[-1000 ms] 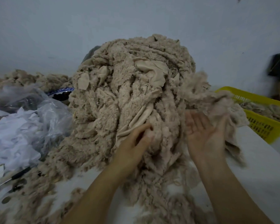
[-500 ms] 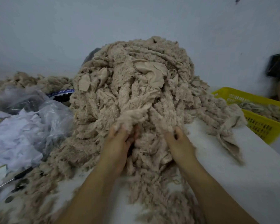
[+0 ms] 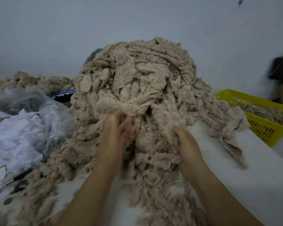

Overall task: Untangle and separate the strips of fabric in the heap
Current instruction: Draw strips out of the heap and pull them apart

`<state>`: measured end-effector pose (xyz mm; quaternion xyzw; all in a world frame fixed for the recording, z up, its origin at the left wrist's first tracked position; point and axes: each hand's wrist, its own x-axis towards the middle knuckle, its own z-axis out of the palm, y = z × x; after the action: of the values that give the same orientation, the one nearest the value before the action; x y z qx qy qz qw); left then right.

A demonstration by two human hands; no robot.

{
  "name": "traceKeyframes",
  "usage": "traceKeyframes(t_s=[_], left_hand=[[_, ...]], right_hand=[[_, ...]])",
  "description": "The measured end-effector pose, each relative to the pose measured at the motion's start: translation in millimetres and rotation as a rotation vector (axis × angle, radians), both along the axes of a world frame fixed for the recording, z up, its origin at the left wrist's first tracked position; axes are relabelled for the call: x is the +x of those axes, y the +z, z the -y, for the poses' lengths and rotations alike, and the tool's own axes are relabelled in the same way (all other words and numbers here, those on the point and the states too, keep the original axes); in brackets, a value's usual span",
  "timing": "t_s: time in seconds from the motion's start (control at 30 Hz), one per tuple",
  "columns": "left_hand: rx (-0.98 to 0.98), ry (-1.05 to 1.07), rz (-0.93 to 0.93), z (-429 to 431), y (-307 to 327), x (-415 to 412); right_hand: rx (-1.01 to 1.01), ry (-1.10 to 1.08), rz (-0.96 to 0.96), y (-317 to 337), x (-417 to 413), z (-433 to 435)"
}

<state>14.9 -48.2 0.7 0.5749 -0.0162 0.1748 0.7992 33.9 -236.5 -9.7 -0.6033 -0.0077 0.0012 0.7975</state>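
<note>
A tall heap of beige fleecy fabric strips [image 3: 137, 82] fills the middle of the white table [image 3: 252, 176], spilling forward toward me. My left hand [image 3: 116, 129] grips a bunched strip [image 3: 129, 106] at the heap's front, fingers curled into it. To its right my right hand [image 3: 185, 144] clutches another fluffy strip [image 3: 163, 128] low on the heap, thumb on top, fingertips buried in the fabric. A loose strip [image 3: 230, 137] trails off the heap's right side across the table.
A yellow plastic basket [image 3: 261, 128] holding strips stands at the right. Clear plastic bags with white scraps [image 3: 20, 128] lie at the left, a black-handled tool [image 3: 15, 178] in front of them. More beige fabric [image 3: 31, 80] lies back left, a dark bag [image 3: 281, 67] far right.
My right hand left the strip it held out to the right and came in to grasp the heap's front. My left hand closed on a bunch and lifted it slightly.
</note>
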Motion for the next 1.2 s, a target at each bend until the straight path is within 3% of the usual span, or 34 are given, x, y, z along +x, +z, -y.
traceKeyframes(t_s=[0.1, 0.17, 0.27, 0.33, 0.47, 0.53, 0.6, 0.67, 0.77, 0.87, 1.0, 1.1, 1.2], left_hand=[[0.429, -0.008, -0.023, 17.8, -9.1, -9.3], [0.465, -0.094, -0.124, 22.2, -11.0, -12.5], [0.019, -0.262, -0.261, 18.1, -4.9, -8.6], [-0.274, -0.292, -0.253, 11.8, 0.1, -4.0], [-0.709, -0.386, -0.136, -4.6, 4.7, -2.4], [-0.906, -0.409, -0.096, -16.8, 5.9, -0.8], [-0.936, -0.438, -0.104, -22.0, 6.8, -0.2], [-0.821, -0.422, -0.109, -16.0, 9.9, -1.7], [-0.282, -0.366, -0.168, 8.3, 9.6, -7.5], [0.299, -0.324, -0.167, 27.4, 1.7, -16.0], [0.735, -0.321, -0.234, 29.4, -8.6, -18.3], [0.694, -0.284, -0.256, 26.4, -9.2, -14.7], [0.358, -0.374, -0.263, 19.2, -2.0, -16.0]], right_hand=[[-0.337, 0.183, 0.171, -1.4, -12.3, -12.4], [-0.436, 0.326, 0.264, -6.0, -15.8, -17.4], [-0.518, 0.424, 0.287, -8.6, -17.0, -21.7], [-0.616, 0.425, 0.293, -11.3, -17.4, -21.5], [-0.690, 0.188, 0.267, -12.8, -9.8, -16.6], [-0.518, -0.029, 0.095, -8.1, -3.5, -9.8], [-0.191, -0.120, -0.068, -3.7, 3.4, -1.3], [0.113, -0.063, -0.126, 1.1, 5.7, 0.9], [0.327, 0.073, -0.133, 2.4, 3.8, -6.8], [0.360, 0.124, -0.036, 4.6, -2.8, -11.2], [0.220, 0.105, 0.023, 3.0, -4.0, -9.6], [0.181, -0.052, -0.055, 1.7, 0.9, -8.0], [0.206, -0.128, -0.049, 0.0, 3.8, -7.6]])
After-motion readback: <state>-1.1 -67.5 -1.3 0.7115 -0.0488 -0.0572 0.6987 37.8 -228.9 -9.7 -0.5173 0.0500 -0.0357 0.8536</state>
